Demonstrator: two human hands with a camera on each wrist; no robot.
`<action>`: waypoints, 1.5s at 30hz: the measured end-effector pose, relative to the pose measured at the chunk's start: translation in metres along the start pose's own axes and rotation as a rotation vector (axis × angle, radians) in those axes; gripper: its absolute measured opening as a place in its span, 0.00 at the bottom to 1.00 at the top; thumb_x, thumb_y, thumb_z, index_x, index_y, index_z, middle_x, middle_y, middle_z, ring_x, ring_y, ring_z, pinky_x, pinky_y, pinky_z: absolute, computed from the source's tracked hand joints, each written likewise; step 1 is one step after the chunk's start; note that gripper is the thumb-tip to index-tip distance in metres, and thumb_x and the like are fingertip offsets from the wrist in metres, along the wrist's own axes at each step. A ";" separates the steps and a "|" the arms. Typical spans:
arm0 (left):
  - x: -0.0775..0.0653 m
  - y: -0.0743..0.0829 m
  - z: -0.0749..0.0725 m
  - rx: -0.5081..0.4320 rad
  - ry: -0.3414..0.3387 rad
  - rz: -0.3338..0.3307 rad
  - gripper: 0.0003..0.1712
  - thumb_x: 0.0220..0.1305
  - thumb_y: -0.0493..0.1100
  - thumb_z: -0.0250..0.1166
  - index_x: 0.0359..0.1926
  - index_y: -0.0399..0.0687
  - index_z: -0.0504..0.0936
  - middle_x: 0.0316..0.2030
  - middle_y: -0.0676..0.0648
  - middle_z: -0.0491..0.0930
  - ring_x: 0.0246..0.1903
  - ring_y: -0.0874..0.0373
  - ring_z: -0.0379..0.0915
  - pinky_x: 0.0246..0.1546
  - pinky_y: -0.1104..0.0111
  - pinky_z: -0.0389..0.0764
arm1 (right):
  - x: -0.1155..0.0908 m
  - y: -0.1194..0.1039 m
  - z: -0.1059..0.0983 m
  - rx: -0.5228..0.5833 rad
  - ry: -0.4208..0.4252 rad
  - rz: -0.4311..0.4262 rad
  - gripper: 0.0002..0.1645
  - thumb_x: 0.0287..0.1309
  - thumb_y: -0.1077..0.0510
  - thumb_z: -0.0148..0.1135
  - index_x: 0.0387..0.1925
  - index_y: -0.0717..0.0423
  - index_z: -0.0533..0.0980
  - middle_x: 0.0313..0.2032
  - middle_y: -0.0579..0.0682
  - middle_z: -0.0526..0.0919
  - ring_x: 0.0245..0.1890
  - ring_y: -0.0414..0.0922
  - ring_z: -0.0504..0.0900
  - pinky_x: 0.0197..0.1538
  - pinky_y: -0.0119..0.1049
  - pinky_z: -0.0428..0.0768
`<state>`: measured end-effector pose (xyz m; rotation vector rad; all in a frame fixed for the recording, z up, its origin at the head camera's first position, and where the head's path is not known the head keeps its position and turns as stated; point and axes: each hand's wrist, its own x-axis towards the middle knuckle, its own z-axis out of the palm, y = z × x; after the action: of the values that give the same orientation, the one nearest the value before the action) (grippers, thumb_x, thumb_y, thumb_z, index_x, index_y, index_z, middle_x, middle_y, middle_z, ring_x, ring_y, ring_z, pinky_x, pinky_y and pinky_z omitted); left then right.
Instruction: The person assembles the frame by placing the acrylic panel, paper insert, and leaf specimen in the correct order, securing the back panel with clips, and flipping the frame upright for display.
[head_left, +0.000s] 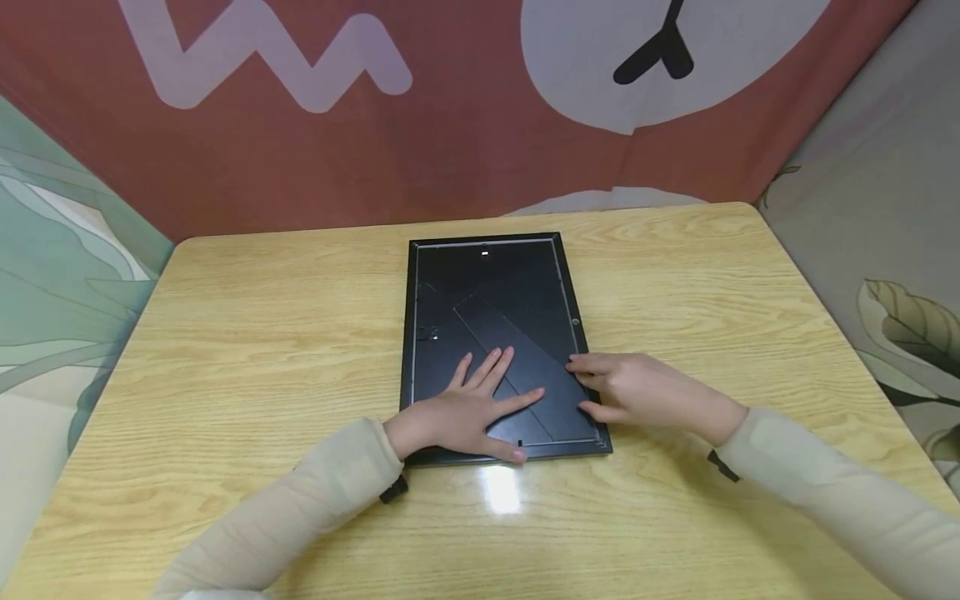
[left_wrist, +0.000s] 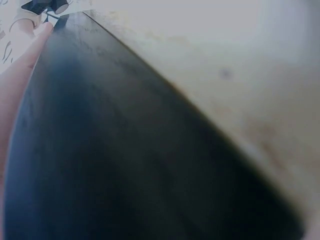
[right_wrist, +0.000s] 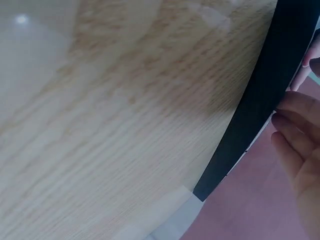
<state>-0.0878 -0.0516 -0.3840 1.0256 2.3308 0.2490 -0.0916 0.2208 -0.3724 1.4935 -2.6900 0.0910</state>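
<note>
A black picture frame (head_left: 517, 267) lies with its back up on the table. A slanted stand leg (head_left: 483, 317) lies flat against the backing. My left hand (head_left: 457, 421), fingers spread, rests on the lower part of the back, its thumb reaching the bottom edge. At the lower right side, the fingertips of my right hand (head_left: 637, 390) touch the rim, fingers slightly bent. The left wrist view is mostly filled by the dark side of the frame (left_wrist: 115, 125). In the right wrist view, fingertips of the right hand (right_wrist: 302, 135) meet the frame's inner edge.
The wood-grain table (head_left: 285, 333) extends around the frame on all sides. Small metal hangers (head_left: 427, 333) sit on the backing's left side, and a small round tab (head_left: 575, 322) is on the right rim. A red patterned curtain (head_left: 450, 158) hangs behind the table.
</note>
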 end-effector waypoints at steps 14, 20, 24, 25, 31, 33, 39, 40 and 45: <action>0.001 -0.001 -0.002 -0.005 0.006 -0.002 0.48 0.58 0.75 0.52 0.73 0.77 0.40 0.72 0.46 0.12 0.73 0.52 0.09 0.72 0.43 0.21 | 0.004 0.000 0.001 -0.058 -0.005 0.018 0.20 0.53 0.51 0.65 0.38 0.65 0.84 0.48 0.56 0.85 0.50 0.49 0.84 0.45 0.37 0.85; 0.000 0.000 -0.001 0.000 0.005 -0.002 0.48 0.58 0.75 0.52 0.73 0.78 0.40 0.72 0.46 0.12 0.73 0.52 0.09 0.71 0.43 0.21 | 0.001 0.001 0.000 -0.031 0.000 0.025 0.18 0.54 0.53 0.66 0.39 0.63 0.84 0.49 0.56 0.84 0.49 0.48 0.84 0.45 0.37 0.85; 0.000 0.001 0.000 0.001 0.004 0.001 0.48 0.58 0.75 0.52 0.73 0.78 0.40 0.72 0.47 0.12 0.73 0.52 0.09 0.72 0.43 0.20 | -0.004 0.004 -0.001 0.017 -0.005 0.042 0.17 0.55 0.53 0.66 0.42 0.61 0.84 0.51 0.56 0.84 0.51 0.49 0.84 0.47 0.38 0.85; 0.000 0.001 0.000 0.001 0.003 0.003 0.48 0.58 0.75 0.52 0.73 0.78 0.40 0.72 0.47 0.12 0.73 0.52 0.09 0.72 0.43 0.20 | -0.005 0.005 -0.001 0.028 -0.001 0.044 0.18 0.55 0.53 0.66 0.43 0.60 0.84 0.51 0.56 0.84 0.51 0.49 0.83 0.48 0.39 0.85; 0.000 -0.001 0.001 0.002 0.012 0.012 0.47 0.58 0.75 0.52 0.73 0.78 0.41 0.72 0.47 0.13 0.73 0.52 0.09 0.72 0.43 0.21 | -0.013 0.009 0.004 0.057 0.018 0.045 0.23 0.55 0.54 0.66 0.52 0.60 0.80 0.55 0.56 0.82 0.54 0.50 0.82 0.49 0.41 0.84; 0.000 -0.001 0.001 0.003 0.017 0.011 0.48 0.58 0.75 0.52 0.73 0.78 0.41 0.73 0.47 0.13 0.73 0.51 0.10 0.72 0.43 0.22 | -0.015 0.010 0.006 0.060 0.015 0.043 0.25 0.55 0.54 0.66 0.54 0.59 0.78 0.56 0.56 0.80 0.55 0.51 0.81 0.50 0.42 0.84; -0.002 -0.003 0.000 0.007 0.032 0.012 0.48 0.57 0.75 0.53 0.73 0.78 0.41 0.73 0.46 0.15 0.74 0.50 0.12 0.73 0.43 0.26 | -0.020 0.010 0.009 0.106 -0.051 0.097 0.29 0.59 0.50 0.63 0.61 0.57 0.73 0.63 0.54 0.74 0.62 0.51 0.75 0.58 0.45 0.79; -0.003 -0.003 -0.001 0.006 0.041 0.018 0.47 0.58 0.74 0.53 0.73 0.77 0.42 0.74 0.45 0.16 0.74 0.50 0.13 0.73 0.42 0.27 | -0.021 0.010 0.010 0.116 -0.064 0.110 0.30 0.60 0.49 0.62 0.62 0.56 0.72 0.64 0.54 0.73 0.63 0.51 0.74 0.59 0.45 0.78; -0.007 -0.006 -0.005 -0.021 0.099 0.051 0.44 0.61 0.68 0.56 0.73 0.75 0.46 0.75 0.43 0.22 0.75 0.48 0.18 0.74 0.42 0.34 | -0.022 0.010 0.012 0.145 -0.097 0.151 0.32 0.63 0.48 0.59 0.65 0.55 0.68 0.66 0.52 0.71 0.65 0.51 0.71 0.62 0.47 0.76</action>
<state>-0.0902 -0.0604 -0.3789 1.0865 2.3869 0.3504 -0.0890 0.2434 -0.3859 1.3609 -2.9285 0.2320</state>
